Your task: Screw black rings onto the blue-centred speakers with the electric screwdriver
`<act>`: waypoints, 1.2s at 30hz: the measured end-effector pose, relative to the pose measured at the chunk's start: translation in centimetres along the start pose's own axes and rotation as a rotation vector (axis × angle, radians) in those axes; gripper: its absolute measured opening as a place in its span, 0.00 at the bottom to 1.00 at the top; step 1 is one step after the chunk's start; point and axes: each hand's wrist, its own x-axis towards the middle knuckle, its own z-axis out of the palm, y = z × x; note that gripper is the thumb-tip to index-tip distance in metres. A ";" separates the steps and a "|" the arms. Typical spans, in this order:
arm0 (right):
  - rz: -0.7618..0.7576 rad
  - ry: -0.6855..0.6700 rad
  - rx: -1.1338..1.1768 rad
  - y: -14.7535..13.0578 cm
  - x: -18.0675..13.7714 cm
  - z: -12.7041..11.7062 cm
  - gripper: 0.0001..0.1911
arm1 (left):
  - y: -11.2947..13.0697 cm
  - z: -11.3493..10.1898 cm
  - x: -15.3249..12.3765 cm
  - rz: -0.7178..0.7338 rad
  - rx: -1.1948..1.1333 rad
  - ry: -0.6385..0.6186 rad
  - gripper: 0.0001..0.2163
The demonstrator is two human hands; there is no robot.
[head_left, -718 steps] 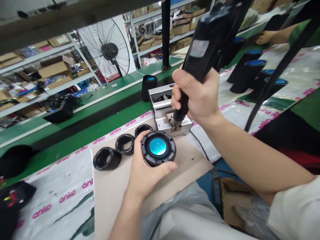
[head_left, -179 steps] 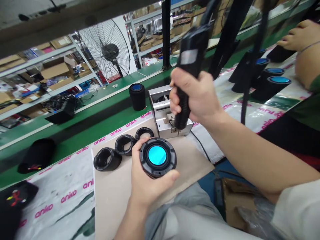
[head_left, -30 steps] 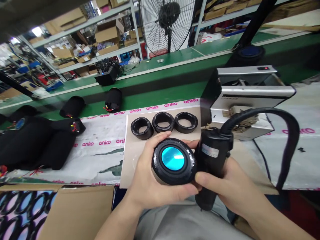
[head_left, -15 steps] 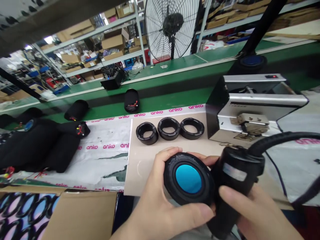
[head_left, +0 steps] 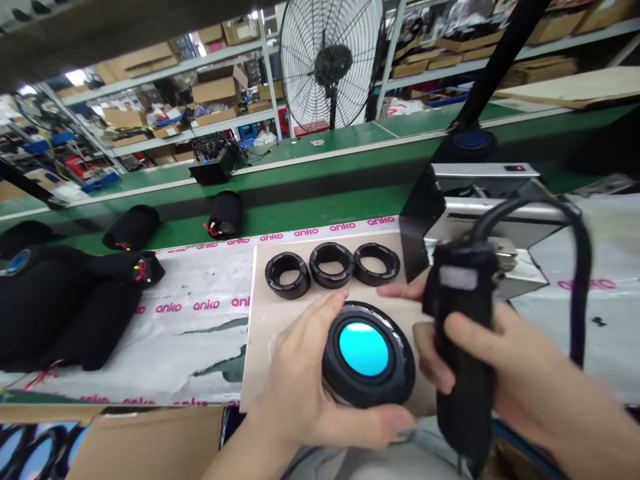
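My left hand (head_left: pixel 305 380) is wrapped round a round black speaker (head_left: pixel 364 350) with a shiny blue centre, its face turned up toward me. In my right hand (head_left: pixel 505 360) is a black corded electric screwdriver (head_left: pixel 463 340), upright, its tip pointing down near the bottom edge. The tool stands just right of the speaker, with a gap between them. One right finger stretches left behind the speaker. Beyond my hands, three black rings (head_left: pixel 331 265) sit in a row on a beige board (head_left: pixel 263 333). What lies under the speaker is hidden.
A silver screw feeder (head_left: pixel 480 173) stands behind my right hand. Black fabric-covered cylinders (head_left: pixel 65 300) with red wires are at the left. An open carton (head_left: pixel 155 443) of black rings is at the lower left. A large fan (head_left: pixel 333 67) and shelves are beyond the green bench.
The screwdriver has come away from the speaker's right edge and turned more upright, its cable swinging into a loop. The speaker stays in my left hand. The view has shifted slightly.
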 end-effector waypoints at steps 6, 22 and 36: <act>-0.356 0.246 -0.265 -7.8 2.7 -2.2 0.44 | -1.0 1.1 -1.1 -0.109 -0.166 0.070 0.51; -0.249 0.208 -1.051 -2.0 9.2 1.2 0.38 | 0.0 2.6 -1.4 -0.258 -0.398 0.125 0.55; -0.208 0.285 -1.160 -2.0 8.8 1.0 0.41 | 0.3 1.5 -0.7 -0.148 -0.227 0.062 0.45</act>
